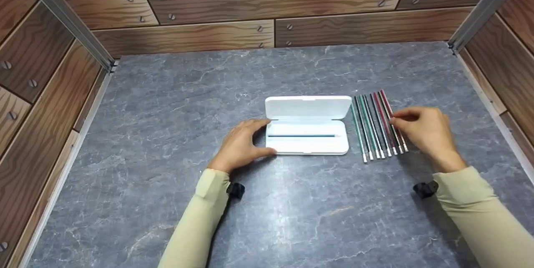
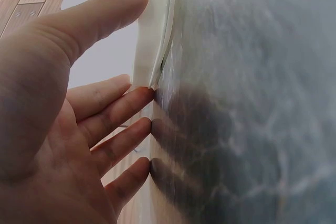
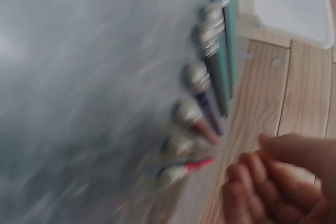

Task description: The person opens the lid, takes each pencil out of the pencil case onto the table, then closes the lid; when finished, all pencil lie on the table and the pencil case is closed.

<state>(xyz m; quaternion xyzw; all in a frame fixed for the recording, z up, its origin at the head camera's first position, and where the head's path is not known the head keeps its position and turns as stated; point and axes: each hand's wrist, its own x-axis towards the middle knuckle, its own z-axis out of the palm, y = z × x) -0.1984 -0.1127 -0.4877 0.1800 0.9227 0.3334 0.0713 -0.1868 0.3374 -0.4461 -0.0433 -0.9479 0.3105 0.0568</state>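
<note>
A white pencil case (image 1: 308,147) lies with its lid (image 1: 308,107) raised, and a blue pencil (image 1: 302,135) rests lengthwise inside. My left hand (image 1: 244,140) holds the left end of the case, thumb at the front corner and fingers at the back. In the left wrist view, the thumb lies over the case edge (image 2: 152,35), and the other fingertips touch the table. To the right of the case, several green, black and red pencils (image 1: 369,128) lie side by side, white eraser ends toward me. My right hand (image 1: 427,130) is at the rightmost red pencil (image 3: 199,164), thumb and forefinger close together; contact is unclear.
The grey marbled tabletop (image 1: 167,142) carries the case and pencils. Wood-patterned panels (image 1: 267,1) stand at the back and both sides, with metal posts (image 1: 479,9) at the far corners. Each wrist bears a small black camera (image 1: 237,190).
</note>
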